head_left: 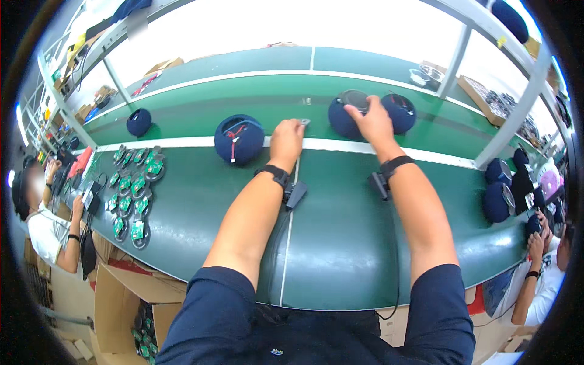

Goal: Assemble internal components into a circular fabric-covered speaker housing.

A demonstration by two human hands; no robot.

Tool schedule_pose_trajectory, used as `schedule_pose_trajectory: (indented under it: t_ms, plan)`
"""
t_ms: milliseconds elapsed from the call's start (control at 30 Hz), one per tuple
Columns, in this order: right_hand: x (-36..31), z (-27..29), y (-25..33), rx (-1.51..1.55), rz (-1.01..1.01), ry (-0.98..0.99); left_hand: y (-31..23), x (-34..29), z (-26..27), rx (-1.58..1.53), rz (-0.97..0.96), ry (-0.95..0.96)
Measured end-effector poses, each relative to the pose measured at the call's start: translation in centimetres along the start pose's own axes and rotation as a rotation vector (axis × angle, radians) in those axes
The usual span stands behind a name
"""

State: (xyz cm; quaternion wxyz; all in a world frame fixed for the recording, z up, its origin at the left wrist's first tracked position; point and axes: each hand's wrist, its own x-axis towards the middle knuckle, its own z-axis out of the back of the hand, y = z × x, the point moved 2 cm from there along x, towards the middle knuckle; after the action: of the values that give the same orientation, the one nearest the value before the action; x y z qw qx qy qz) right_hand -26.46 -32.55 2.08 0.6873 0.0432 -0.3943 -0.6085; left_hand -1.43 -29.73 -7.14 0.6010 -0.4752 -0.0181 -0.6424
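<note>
So the biggest thing in front of us is the dark green tabletop (340,243), with a brighter green belt (194,115) running along its far side past a white strip. Next size down, there's a person in white (48,234) off to our left and another person (544,298) at the right edge, then an open carton (112,298) below the tabletop, with more green boards inside. Then the navy balls: the one we're on (345,121) sits on the belt, just beside a second ball (404,118), and our right hand (374,121) has its fingers closed around the edge of its top, by a greyish disc (353,96). Can't tell if we've got the disc alone or the shell too. A third ball (239,150), red wires showing, sits at the white strip, left of our left hand (286,143). Those fingers are curled, right by a small grey piece (305,122); honestly can't tell if we're pinching it. Smaller than the balls, a bunch of round black parts with green boards (139,230) lies on the tabletop's left.
</note>
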Motion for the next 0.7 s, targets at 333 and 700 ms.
schedule_pose_trajectory:
  t_ms: [333,700]
  plan:
    - [3.1,3.7,-11.4,-0.561,0.071,0.032,-0.6,0.2,-0.6,-0.087,0.012,-0.026]
    - [-3.2,7.8,-14.7,-0.219,0.496,-0.161,-3.9,-8.6,20.5,0.081,-0.219,0.167]
